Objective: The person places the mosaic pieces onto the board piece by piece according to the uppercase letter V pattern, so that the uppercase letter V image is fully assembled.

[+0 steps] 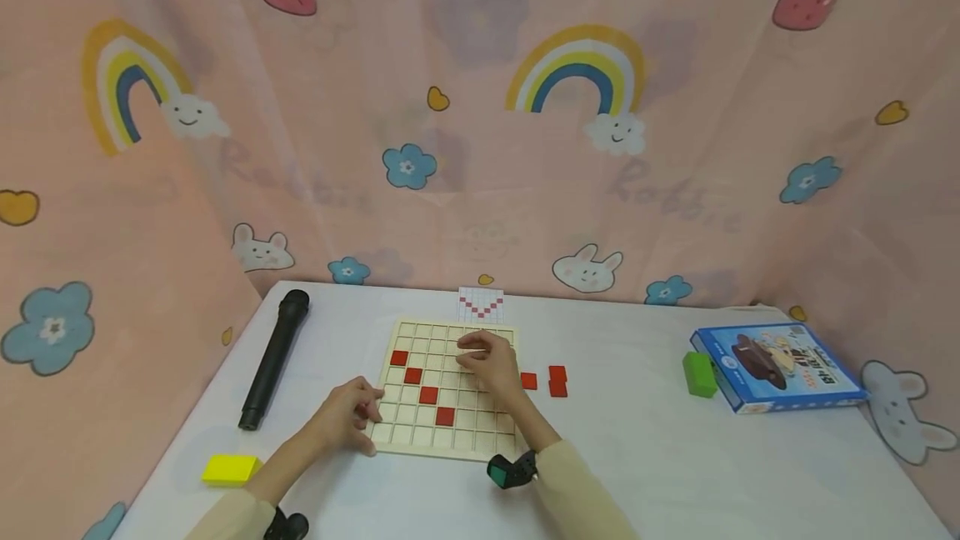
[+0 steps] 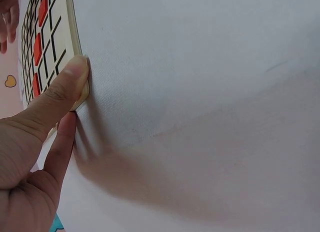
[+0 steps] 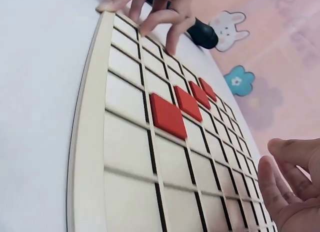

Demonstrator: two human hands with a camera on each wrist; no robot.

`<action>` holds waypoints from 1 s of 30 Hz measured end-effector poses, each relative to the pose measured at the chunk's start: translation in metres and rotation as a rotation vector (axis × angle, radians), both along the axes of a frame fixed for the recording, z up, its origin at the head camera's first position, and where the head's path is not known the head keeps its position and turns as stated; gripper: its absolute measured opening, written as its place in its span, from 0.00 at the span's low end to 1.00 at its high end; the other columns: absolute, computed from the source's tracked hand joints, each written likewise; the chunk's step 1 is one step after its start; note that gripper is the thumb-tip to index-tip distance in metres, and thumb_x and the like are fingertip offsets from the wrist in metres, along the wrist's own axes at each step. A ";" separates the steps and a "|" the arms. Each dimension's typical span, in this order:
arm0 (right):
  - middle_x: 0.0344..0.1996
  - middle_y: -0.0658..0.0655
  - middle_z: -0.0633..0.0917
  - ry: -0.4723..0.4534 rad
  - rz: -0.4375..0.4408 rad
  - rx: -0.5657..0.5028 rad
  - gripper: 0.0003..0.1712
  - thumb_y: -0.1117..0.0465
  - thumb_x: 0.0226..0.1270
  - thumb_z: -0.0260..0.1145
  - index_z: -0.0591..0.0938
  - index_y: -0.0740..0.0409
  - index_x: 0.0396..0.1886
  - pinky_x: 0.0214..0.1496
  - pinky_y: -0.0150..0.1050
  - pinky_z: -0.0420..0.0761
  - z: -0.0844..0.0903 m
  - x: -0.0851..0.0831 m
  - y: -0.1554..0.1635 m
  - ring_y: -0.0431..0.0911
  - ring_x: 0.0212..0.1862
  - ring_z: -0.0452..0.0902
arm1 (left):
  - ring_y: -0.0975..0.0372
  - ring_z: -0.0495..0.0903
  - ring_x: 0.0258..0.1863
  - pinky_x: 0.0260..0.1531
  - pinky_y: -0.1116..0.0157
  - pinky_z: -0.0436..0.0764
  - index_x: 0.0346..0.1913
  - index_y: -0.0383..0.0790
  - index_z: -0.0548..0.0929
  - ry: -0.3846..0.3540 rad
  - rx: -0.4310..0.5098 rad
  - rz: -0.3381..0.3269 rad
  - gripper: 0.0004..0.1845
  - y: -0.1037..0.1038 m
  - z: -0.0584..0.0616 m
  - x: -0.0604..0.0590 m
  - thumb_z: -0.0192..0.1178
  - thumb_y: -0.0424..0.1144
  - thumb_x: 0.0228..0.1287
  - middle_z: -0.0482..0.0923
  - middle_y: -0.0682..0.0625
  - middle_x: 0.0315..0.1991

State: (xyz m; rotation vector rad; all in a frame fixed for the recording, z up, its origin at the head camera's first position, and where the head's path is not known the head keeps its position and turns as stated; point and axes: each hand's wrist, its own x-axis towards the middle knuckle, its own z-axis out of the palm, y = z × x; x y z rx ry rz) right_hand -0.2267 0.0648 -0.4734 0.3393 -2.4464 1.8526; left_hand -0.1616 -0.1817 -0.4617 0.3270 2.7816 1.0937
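A cream grid board (image 1: 405, 437) lies on the white table, with several red square tiles (image 1: 445, 417) set in its cells along a diagonal. My left hand (image 1: 347, 417) holds the board at its near left corner; in the left wrist view the thumb (image 2: 70, 77) lies on the corner and a finger sits against the side. Over the board's right part is my right hand (image 1: 491, 367), fingers bent and thumb a little apart from them. Between those fingertips (image 3: 265, 167) no tile shows. More red tiles (image 1: 557, 382) lie just right of the board.
Behind the board is a small card (image 1: 481, 305) with a red V pattern on a grid. A black microphone (image 1: 274, 359) and a yellow block (image 1: 231, 470) lie to the left. At the right are a green block (image 1: 700, 375) and a blue box (image 1: 780, 367).
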 end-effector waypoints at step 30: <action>0.34 0.51 0.84 0.066 0.029 0.545 0.14 0.68 0.50 0.75 0.84 0.60 0.39 0.43 0.41 0.77 -0.008 0.008 0.114 0.44 0.37 0.74 | 0.62 0.72 0.32 0.29 0.70 0.76 0.21 0.39 0.77 -0.029 -0.006 0.036 0.21 0.003 0.001 -0.002 0.78 0.20 0.24 0.78 0.45 0.47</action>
